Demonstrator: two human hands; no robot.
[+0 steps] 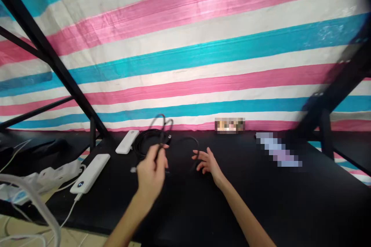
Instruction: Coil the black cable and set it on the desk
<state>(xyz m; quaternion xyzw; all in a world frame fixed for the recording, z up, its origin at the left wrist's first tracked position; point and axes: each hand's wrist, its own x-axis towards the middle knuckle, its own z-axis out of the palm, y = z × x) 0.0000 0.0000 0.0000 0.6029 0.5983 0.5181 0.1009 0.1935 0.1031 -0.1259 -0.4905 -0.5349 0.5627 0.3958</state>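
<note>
here, the left hand (151, 173) is closed in a pinch on a black cable (161, 115), holding it lifted off the black table (261, 200); a small pale plug end (133, 170) pokes out just to the outer side of the fist. beyond the knuckles the cable rises in a narrow loop and drops into a loose coil lying flat on the table. the right hand (207, 162) is released, fingers spread and low, its fingertips at or touching another arc of the same cable; contact is hard to tell, black on black. to handle this well, i'd judge the pinch should sit close to the plug, while the flat hand pins the slack lightly so the coil doesn't drag or kink. further out, past the left hand's far side, lie two white power banks, one near the coil (126, 141) and one closer (91, 171) with a white lead (69, 210). behind everything hang a striped tarp (203, 46) and a black frame (58, 65).
</note>
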